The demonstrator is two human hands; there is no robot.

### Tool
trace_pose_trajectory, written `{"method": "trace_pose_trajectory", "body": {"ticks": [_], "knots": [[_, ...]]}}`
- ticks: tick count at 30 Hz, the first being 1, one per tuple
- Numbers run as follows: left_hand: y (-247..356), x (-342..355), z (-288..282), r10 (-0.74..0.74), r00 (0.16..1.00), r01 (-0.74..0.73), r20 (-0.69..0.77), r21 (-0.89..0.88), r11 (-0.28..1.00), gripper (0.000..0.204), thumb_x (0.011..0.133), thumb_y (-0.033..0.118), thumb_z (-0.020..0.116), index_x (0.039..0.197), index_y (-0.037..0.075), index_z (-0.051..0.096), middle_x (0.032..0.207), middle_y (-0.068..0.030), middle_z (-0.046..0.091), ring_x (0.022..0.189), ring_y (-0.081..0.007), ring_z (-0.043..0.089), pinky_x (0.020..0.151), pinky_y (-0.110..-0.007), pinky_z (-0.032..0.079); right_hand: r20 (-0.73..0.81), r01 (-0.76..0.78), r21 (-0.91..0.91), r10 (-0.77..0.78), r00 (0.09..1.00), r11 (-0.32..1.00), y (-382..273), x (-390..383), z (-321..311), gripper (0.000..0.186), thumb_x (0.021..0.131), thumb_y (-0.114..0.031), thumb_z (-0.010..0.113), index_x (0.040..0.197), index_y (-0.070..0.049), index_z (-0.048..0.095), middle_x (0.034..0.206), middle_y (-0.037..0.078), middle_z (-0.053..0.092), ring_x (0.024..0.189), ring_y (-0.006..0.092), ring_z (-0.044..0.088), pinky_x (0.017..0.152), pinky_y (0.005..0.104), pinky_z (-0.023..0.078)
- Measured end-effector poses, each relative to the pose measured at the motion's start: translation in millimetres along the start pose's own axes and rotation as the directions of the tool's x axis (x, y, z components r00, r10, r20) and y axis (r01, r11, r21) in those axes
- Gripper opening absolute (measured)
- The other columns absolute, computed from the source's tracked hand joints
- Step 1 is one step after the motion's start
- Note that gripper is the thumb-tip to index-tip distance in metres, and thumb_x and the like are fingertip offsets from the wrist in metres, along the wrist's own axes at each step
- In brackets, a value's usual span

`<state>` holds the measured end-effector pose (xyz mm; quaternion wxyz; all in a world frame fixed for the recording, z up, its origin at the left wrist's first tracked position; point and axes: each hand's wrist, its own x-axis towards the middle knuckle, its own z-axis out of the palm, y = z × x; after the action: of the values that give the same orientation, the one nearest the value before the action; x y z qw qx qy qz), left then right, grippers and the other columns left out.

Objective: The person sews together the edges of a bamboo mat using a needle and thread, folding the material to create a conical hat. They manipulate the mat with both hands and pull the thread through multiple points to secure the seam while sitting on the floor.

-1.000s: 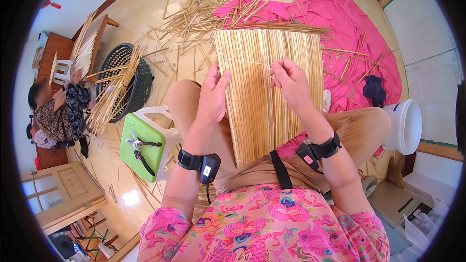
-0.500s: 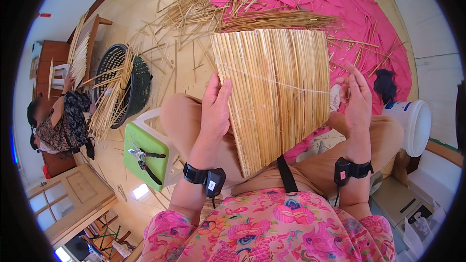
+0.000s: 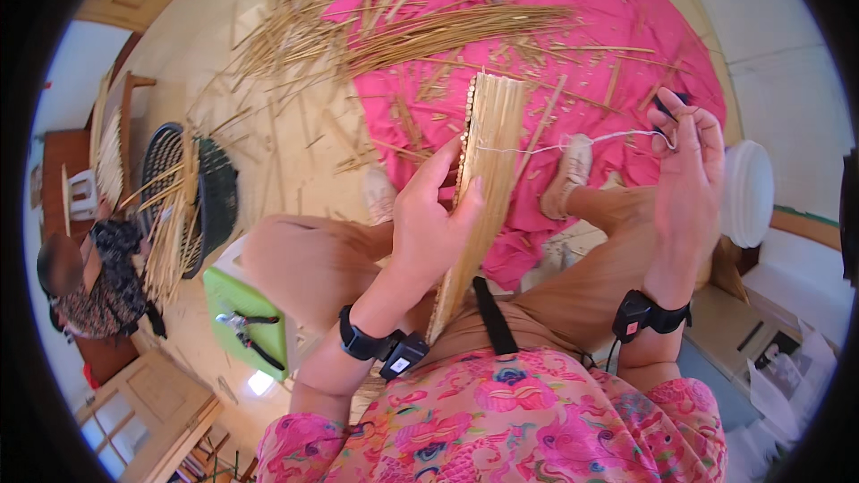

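A panel of straw-coloured stalks set side by side stands nearly edge-on above my lap. My left hand grips it by its left edge, thumb on the near face and fingers behind. A white string runs from the panel's upper part out to the right. My right hand is closed on the string's far end, fingers curled and raised to the right of the panel. Whether a needle is also in those fingers I cannot make out.
Loose stalks lie on a pink cloth ahead. On the left are a green-topped stool with pliers, a dark basket of stalks and another person. A white bucket stands at right.
The panel has turned from showing its broad face to nearly edge-on. My right hand has moved out to the right, with the string stretched from the panel. My head view has shifted.
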<state>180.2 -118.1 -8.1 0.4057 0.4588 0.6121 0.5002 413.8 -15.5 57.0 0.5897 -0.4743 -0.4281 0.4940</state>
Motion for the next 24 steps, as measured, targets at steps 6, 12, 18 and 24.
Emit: {"method": "trace_pose_trajectory", "body": {"ticks": [6, 12, 18, 24], "knots": [[32, 1, 53, 0.308, 0.933, -0.344, 0.184, 0.212, 0.915, 0.039, 0.081, 0.008, 0.067, 0.117, -0.002, 0.058, 0.088, -0.0163, 0.065, 0.076, -0.0281, 0.066, 0.063, -0.034, 0.053, 0.161, -0.363, 0.21, 0.334, 0.929, 0.908, 8, -51, -47, 0.006, 0.099, -0.01, 0.047, 0.102, -0.006, 0.05, 0.124, 0.017, 0.057, 0.111, 0.0254, 0.058, 0.088, 0.0348, 0.05], [66, 3, 67, 0.587, 0.693, -0.715, 0.42, 0.293, 0.635, 0.043, 0.079, 0.007, 0.064, 0.12, -0.004, 0.057, 0.096, -0.0144, 0.066, 0.081, -0.0234, 0.067, 0.064, -0.031, 0.054, 0.211, -0.397, 0.537, 0.337, 0.917, 0.744, 20, -92, -49, 0.013, 0.099, -0.011, 0.046, 0.109, -0.005, 0.05, 0.132, 0.015, 0.052, 0.12, 0.0274, 0.054, 0.1, 0.0438, 0.045], [45, -23, 73, 0.61, 0.478, -0.878, 0.632, 0.312, 0.363, 0.043, 0.076, 0.008, 0.06, 0.118, -0.002, 0.062, 0.107, -0.0158, 0.065, 0.091, -0.0262, 0.067, 0.069, -0.029, 0.055, 0.121, -0.43, 0.659, 0.477, 0.871, 0.617, 50, -118, -72, 0.038, 0.099, -0.018, 0.042, 0.134, -0.005, 0.046, 0.132, 0.009, 0.054, 0.119, 0.0232, 0.053, 0.102, 0.041, 0.042], [-9, -52, 75, 0.568, 0.473, -0.881, 0.674, 0.36, 0.307, 0.046, 0.073, 0.012, 0.058, 0.118, 0.001, 0.063, 0.11, -0.0134, 0.064, 0.093, -0.0247, 0.066, 0.07, -0.028, 0.055, 0.11, -0.581, 0.65, 0.695, 0.71, 0.49, 95, -138, -80, 0.038, 0.1, -0.028, 0.041, 0.132, -0.007, 0.048, 0.129, 0.008, 0.055, 0.115, 0.0233, 0.055, 0.097, 0.0399, 0.045]]}}
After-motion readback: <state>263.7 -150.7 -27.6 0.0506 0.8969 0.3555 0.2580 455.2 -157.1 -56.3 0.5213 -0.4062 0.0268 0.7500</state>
